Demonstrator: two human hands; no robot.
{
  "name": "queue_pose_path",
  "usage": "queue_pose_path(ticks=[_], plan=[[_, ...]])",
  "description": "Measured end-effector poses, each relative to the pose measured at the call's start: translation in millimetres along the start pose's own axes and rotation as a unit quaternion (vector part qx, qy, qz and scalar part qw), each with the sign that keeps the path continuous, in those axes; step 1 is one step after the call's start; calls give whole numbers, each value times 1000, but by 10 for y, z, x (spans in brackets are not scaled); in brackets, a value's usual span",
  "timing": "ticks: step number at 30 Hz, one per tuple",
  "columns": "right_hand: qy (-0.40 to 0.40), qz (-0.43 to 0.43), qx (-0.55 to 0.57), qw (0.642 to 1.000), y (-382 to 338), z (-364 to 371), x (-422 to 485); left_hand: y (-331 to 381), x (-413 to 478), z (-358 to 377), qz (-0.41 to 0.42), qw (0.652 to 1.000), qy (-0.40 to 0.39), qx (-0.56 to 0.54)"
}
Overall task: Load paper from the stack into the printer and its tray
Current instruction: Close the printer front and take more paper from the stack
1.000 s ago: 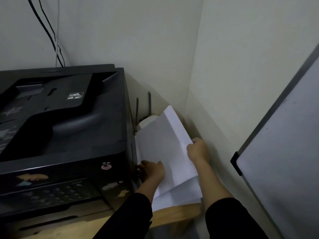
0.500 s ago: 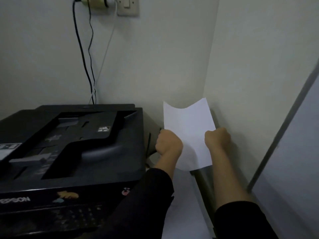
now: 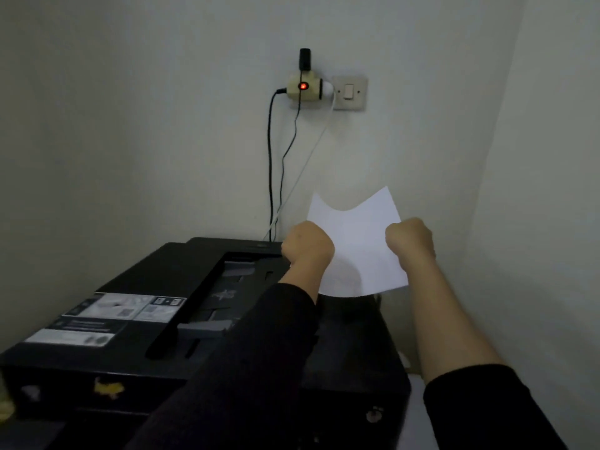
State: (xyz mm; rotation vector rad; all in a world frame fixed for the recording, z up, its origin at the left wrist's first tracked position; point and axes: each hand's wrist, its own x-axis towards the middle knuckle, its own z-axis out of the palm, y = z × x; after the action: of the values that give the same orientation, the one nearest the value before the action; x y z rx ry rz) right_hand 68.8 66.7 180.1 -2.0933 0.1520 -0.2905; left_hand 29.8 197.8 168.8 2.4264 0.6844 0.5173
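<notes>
A person holds a single sheet of paper (image 3: 357, 237) up in both hands over the rear right corner of a black printer (image 3: 146, 284) set in the corner of a room. The left hand (image 3: 308, 243) and the right hand (image 3: 410, 240) are each closed in a fist on one side edge of the sheet, which bows between them so that its top edge dips in the middle.

A second ago both hands were down in the gap between the printer's right side and the wall, working at the stack there. Half a second ago the sheet had been lifted clear and stood upright in that gap. It is now higher and further left, with its lower edge hanging above the printer's top beside the open feed recess (image 3: 233, 287). Whether that edge touches the casing cannot be told from this angle.

The pick from the stack looks finished, and the carry to the printer appears to be under way; nothing has been fed in yet. A pale strip (image 3: 418, 423) at the printer's lower right may be the stack, though the dim view leaves that uncertain. On the wall behind, cables (image 3: 269, 164) drop from a plug adapter (image 3: 305, 87) showing a red light.
</notes>
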Motion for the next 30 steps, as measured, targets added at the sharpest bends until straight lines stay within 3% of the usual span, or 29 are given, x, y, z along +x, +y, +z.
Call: queue_pose_path(ticks=[8,14,22,30], plan=[[-29,4,52,998,-727,1201,-703,-1353,592,-718,-25,996,-37,-73],[-18,-4,126,992,-1151,1954,-1081,-2114,1038,-1171,-23,992,-11,-125],[56,-71,241,966,-1395,2378,-1333,-2488,1316,-1563,48,956,62,-283],[18,-63,267,962,-1182,2659,-1484,-2792,1242,-1326,46,938,39,-342]])
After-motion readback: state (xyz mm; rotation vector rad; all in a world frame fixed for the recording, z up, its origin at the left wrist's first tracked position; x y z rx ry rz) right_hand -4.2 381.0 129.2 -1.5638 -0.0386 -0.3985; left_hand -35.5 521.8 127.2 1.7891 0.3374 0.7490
